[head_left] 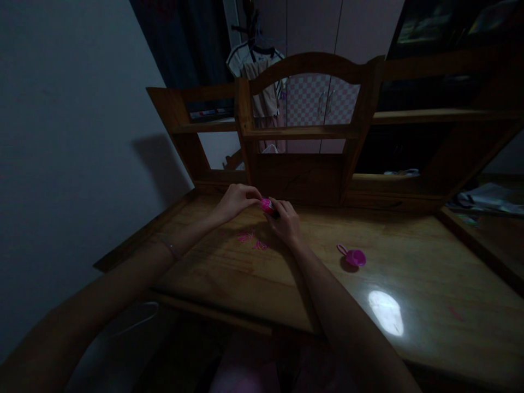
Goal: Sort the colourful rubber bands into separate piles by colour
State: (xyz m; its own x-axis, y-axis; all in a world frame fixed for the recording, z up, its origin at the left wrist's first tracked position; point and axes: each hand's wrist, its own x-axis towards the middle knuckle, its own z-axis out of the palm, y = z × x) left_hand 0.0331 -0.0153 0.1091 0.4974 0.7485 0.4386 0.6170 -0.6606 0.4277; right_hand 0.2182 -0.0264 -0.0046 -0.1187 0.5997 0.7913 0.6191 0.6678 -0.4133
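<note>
My right hand (286, 221) is wrapped round a small container (268, 206), bright pink at one end and dark further down, held just above the table. Much of it is hidden by my fingers. The fingertips of my left hand (239, 201) are pinched together at the pink end; whatever lies between them is too small to tell. Two little heaps of thin pink loops (245, 237), which look like small rubber bands, lie on the wood below my hands. Off to the right of my right forearm is a pink cup-shaped piece (356, 257) with a loop handle.
The wooden table (409, 240) is backed by a shelf unit (303, 134) with open compartments. A wall (82, 136) stands close on the left. Light glares on the tabletop at the right, near a thin pink strand (456, 313). Clothes (260, 71) hang behind the shelves.
</note>
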